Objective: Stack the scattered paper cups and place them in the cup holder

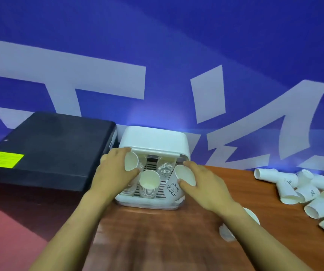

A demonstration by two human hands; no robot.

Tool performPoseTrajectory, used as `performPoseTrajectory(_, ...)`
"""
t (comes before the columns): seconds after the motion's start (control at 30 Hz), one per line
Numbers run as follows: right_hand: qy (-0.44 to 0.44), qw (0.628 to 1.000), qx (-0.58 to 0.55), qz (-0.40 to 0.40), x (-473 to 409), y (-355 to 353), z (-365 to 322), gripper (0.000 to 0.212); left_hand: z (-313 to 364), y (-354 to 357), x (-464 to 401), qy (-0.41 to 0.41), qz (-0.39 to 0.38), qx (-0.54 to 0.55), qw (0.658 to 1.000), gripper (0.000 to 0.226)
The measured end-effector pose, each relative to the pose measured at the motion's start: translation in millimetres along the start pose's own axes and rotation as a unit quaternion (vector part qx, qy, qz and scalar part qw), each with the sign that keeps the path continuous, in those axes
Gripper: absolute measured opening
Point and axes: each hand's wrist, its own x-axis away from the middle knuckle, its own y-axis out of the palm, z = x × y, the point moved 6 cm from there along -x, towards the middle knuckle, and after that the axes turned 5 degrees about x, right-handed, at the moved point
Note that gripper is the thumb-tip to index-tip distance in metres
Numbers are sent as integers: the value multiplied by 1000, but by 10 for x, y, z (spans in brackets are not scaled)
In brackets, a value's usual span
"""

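A black box (45, 151) sits far left. Beside it, the left hand (116, 169) grips a stack of paper cups (131, 163) and the right hand (202, 182) grips another stack (184, 176), both inside the white cup holder (153, 139), mouths tilted toward the camera. Loose cups (301, 190) lie sideways on the wooden table (157, 241), far right.

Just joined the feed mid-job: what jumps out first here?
Both hands at centre: the left hand and right hand each grip a cup stack in the white cup holder, with another stack between them. Loose cups lie scattered on the table at right; a black box sits left.
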Motion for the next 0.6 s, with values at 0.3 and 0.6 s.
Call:
performPoseTrajectory(0.3, -30, 998, -52, -30, -376, 320, -374, 59, -197, 77, -188, 39, -12, 1, 999, 64)
performPoseTrajectory(0.6, -29, 998, -20, -45, -614, 594, -456, 60, -376, 334, -395, 63, -45, -52, 996, 67)
